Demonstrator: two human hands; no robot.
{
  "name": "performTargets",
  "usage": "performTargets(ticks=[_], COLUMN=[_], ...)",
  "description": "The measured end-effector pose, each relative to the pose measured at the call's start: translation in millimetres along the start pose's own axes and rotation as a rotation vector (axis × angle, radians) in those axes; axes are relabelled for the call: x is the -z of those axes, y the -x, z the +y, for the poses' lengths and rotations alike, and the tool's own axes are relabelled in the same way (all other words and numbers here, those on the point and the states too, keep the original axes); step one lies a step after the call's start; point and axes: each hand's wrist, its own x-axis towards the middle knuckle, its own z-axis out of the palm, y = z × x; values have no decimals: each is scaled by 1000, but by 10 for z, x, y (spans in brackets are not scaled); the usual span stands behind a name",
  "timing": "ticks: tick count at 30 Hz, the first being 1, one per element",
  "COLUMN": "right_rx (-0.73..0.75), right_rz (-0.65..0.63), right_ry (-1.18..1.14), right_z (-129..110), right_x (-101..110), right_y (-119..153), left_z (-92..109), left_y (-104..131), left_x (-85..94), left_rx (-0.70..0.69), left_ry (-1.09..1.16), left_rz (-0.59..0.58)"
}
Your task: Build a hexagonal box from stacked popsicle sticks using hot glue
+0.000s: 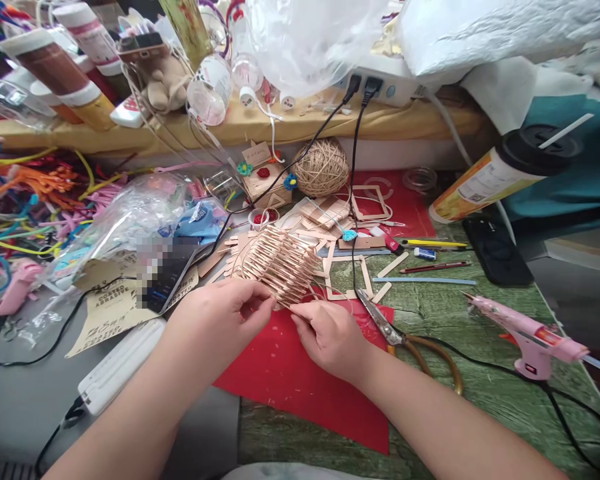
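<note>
A stacked lattice of wooden craft sticks (285, 260) leans at a slant in the middle of the table, just beyond my hands. My left hand (240, 307) is closed in a pinch at its near lower edge. Close beside it, my right hand (330, 337) pinches with thumb and forefinger at the near corner. Whatever lies between the fingertips is too thin to make out. Fine strands of string show around the lattice. Beneath both hands spreads a red sheet (305, 380). A ball of twine (323, 167) sits behind the lattice.
Scissors (380, 320) lie right of my right hand, and a pink glue gun (530, 337) stands farther right. Loose craft sticks (365, 275), pencils (435, 267), a phone (497, 250) and a lidded cup (500, 170) lie beyond. Black cords (355, 220) hang from a power strip (385, 87).
</note>
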Motion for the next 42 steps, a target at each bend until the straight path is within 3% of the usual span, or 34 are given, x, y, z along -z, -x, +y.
performTargets(ticks=[10,23,42], right_rx=[11,35,-55], right_rz=[28,-72,-2], right_ry=[-82,2,37], right_z=[28,24,-8], right_x=[94,67,10], right_y=[18,9,10], left_z=[35,4,135], left_y=[-86,-64,-57], left_x=[116,12,93], left_rx=[41,-15,31], left_ry=[-65,-134,-144], left_rz=[-150,-14,-7])
